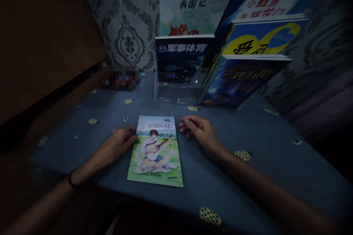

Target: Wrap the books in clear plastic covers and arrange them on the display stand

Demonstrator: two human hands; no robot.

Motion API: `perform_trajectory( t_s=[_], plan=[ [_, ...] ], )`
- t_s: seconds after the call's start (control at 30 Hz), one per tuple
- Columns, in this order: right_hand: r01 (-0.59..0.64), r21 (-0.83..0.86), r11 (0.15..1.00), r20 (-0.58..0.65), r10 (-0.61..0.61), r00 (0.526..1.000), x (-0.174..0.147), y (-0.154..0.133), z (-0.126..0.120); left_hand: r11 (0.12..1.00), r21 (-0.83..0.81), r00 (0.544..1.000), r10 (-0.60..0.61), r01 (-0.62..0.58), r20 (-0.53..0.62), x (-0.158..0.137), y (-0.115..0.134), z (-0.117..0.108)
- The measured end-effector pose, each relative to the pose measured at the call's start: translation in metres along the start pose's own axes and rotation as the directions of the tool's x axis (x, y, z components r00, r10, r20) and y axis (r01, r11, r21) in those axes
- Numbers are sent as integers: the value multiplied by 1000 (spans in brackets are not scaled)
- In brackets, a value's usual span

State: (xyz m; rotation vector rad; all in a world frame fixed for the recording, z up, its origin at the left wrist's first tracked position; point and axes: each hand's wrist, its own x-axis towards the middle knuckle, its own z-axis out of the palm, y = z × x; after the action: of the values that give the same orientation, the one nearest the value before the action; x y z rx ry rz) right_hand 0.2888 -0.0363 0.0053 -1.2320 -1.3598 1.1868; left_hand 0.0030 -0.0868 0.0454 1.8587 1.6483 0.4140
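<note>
A book [156,154] lies flat and closed on the table, its cover showing a figure in a white shirt playing a guitar on grass. My left hand [121,141] rests beside the book's left edge, thumb tip at the edge and fingers loosely bent; whether it touches the cover I cannot tell. Just off the upper right corner is my right hand [197,128], its fingers loosely curled and partly apart, with nothing visible in them. Neither hand grips the book.
Behind the book stands a clear acrylic holder [179,93] with a dark magazine [183,58] and a taller book [193,3]. Several books [245,77] lean in a stack at right. A blurred-out object [120,78] sits at back left. The blue patterned cloth [110,106] covers the table.
</note>
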Motion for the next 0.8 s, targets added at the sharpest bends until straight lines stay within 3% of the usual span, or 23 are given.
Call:
perform_trajectory(
  t_s=[0.1,0.2,0.23,0.3,0.4,0.5,0.67,0.8],
  plan=[
    [277,-325,904,78,-266,961,-6,-7,8,938,346,996,63,-35,-69,5,1,-8],
    [560,-485,671,346,-441,828,-10,-18,35,881,468,990,115,-63,-82,15,3,-4],
    [627,-510,589,434,-453,779,-9,-20,46,865,496,987,134,-73,-90,18,3,-2],
    [687,-570,451,538,-428,726,-6,-20,70,836,541,982,163,-88,-93,23,0,3],
    [711,-632,307,600,-386,700,5,-17,97,807,580,981,179,-105,-72,27,-3,5],
    [696,-666,268,603,-356,714,15,-15,110,788,607,983,173,-100,-63,28,-5,3],
    [706,-635,315,607,-362,707,23,-13,107,742,665,986,159,-87,-48,30,-5,4],
    [649,-664,371,562,-325,761,23,-12,96,721,688,984,166,-75,-66,32,-7,6]
  ],
)
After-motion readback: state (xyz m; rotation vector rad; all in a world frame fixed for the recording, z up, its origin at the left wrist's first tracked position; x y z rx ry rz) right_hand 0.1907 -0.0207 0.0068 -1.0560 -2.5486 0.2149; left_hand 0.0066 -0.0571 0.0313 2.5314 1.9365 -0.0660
